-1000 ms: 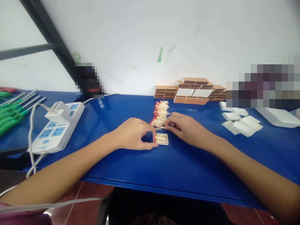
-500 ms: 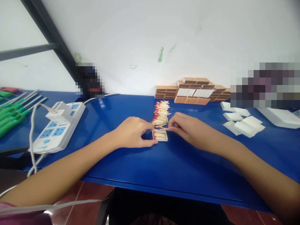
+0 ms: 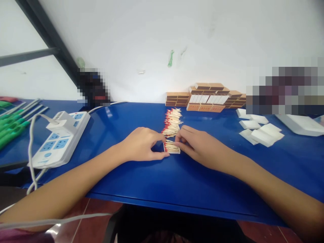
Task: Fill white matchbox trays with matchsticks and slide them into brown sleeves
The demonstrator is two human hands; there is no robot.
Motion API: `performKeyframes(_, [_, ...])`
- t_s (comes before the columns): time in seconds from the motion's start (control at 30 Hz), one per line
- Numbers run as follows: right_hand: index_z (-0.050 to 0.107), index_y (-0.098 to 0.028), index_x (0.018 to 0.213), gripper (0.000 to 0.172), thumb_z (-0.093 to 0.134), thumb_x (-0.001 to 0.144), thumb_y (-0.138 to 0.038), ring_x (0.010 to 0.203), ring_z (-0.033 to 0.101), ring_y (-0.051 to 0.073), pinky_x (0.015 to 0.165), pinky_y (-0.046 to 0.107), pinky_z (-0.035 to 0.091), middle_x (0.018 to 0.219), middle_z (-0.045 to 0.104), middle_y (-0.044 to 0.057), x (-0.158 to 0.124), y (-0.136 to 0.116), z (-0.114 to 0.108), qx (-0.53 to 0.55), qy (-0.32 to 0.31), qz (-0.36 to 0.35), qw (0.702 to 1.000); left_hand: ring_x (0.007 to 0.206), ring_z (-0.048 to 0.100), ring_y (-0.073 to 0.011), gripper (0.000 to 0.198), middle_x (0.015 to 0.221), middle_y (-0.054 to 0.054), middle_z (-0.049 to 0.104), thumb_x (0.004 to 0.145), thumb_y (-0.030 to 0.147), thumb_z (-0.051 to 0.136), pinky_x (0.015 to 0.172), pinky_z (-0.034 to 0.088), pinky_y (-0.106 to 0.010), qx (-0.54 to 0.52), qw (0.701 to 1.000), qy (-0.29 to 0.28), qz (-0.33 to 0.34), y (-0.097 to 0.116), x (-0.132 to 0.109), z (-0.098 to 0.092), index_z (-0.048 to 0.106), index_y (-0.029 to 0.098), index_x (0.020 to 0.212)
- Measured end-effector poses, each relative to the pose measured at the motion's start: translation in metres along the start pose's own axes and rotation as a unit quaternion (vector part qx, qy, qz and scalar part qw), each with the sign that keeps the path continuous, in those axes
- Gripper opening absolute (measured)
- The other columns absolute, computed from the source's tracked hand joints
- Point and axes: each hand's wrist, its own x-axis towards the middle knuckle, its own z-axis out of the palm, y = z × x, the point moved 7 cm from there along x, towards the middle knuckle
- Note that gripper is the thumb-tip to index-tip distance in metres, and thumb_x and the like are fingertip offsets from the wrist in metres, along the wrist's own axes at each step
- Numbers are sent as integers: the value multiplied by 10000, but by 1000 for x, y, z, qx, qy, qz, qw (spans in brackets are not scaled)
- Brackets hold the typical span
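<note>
A small white matchbox tray [image 3: 173,152] lies on the blue table with red-tipped matches inside. My left hand [image 3: 143,144] grips the tray's left end, thumb at the near corner and forefinger at the far one. Over the tray's right end, my right hand [image 3: 192,140] pinches matches between thumb and fingers; how many is hard to tell. Just beyond the tray lies a loose pile of matches [image 3: 173,122], their red heads mostly to the left.
Stacked matchboxes [image 3: 205,107] stand against the wall. Several white tray pieces [image 3: 264,135] lie to the right, near a larger white container [image 3: 301,125]. At left are a power strip [image 3: 62,145] with a white cable and green-handled tools [image 3: 12,128].
My right hand has moved slightly left, bringing its pinched matches from the tray's far right edge to over the tray. My left hand keeps its hold. The view has shifted a little.
</note>
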Motion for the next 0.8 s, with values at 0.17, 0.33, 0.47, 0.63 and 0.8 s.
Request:
performKeyframes(0.17, [596,-212,949,140,517,1046,-274,750,592,183,638,311,404,968,646,48,-1,0,1,0,-15,-5,1000,538,554,-113,346,612,40,614,892,511,724,542,326,-257,4,1000,2,7,1,-1,0,775,178,976])
performKeyframes(0.33, [619,-213,930,133,536,1033,-223,823,623,191,687,304,429,992,657,50,-1,-2,2,9,-29,-33,999,544,558,-111,333,610,43,607,893,508,725,543,314,-255,2,1000,4,10,0,-1,0,771,183,950])
performKeyframes(0.47, [604,-212,924,149,521,1045,-238,775,611,182,661,302,410,978,659,51,-2,-2,0,4,-16,-27,1000,545,553,-110,340,610,43,600,896,514,719,540,310,-256,1,1000,3,11,1,0,0,766,179,928])
performKeyframes(0.63, [603,-211,913,146,552,1041,-258,760,587,169,650,294,389,922,643,33,-2,-3,1,33,11,-28,999,534,538,-105,328,609,46,596,885,499,727,539,326,-257,-1,1000,7,19,2,-1,-1,769,179,944])
performKeyframes(0.8, [648,-211,909,111,641,1003,-270,706,553,145,651,279,394,813,618,-3,10,5,0,90,81,-6,993,548,543,-95,271,631,49,603,808,444,783,544,347,-252,-28,999,-15,36,7,-3,-5,765,190,899])
